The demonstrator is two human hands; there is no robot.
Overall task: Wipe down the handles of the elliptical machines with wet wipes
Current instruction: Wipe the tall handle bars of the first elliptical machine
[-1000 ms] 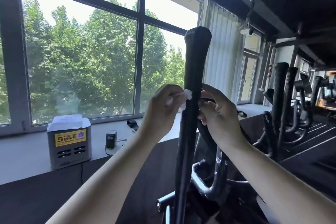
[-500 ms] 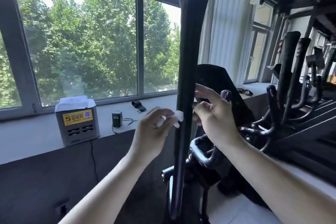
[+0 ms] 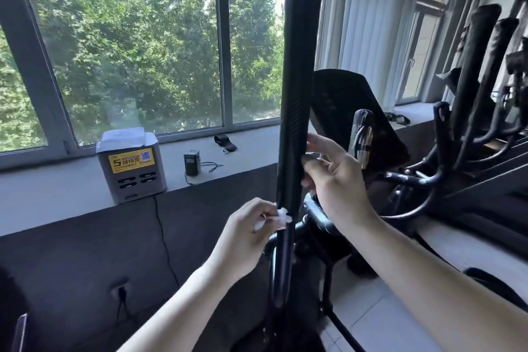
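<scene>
A: Head view, and the tall black elliptical handle point(image 3: 294, 100) stands upright right down the middle, near us, its top out of frame.

B: Left hand point(image 3: 248, 233) low on it, fingers curled, pinching a crumpled white wet wipe point(image 3: 281, 216) pressed against the handle's left edge, where the ribbed grip gives way to the smooth bar.

A: And the right hand point(image 3: 337, 180) is higher, on the right side of the handle. Fingers mostly straight and loosely spread, tips touching the grip; whether the thumb wraps behind, I cannot tell.

B: Beyond it, the dark console point(image 3: 351, 111) tilts back. Far right, more elliptical handles point(image 3: 480, 66) in a row.

A: Far left, on the window sill point(image 3: 57, 194), a grey charging station point(image 3: 131, 164) with a yellow label, its cable dropping to a wall socket point(image 3: 120, 290). Just right of it, a small black device point(image 3: 191, 162) with a cord, then a black strap point(image 3: 225, 143).

B: Green trees point(image 3: 137, 46) fill the window.
</scene>
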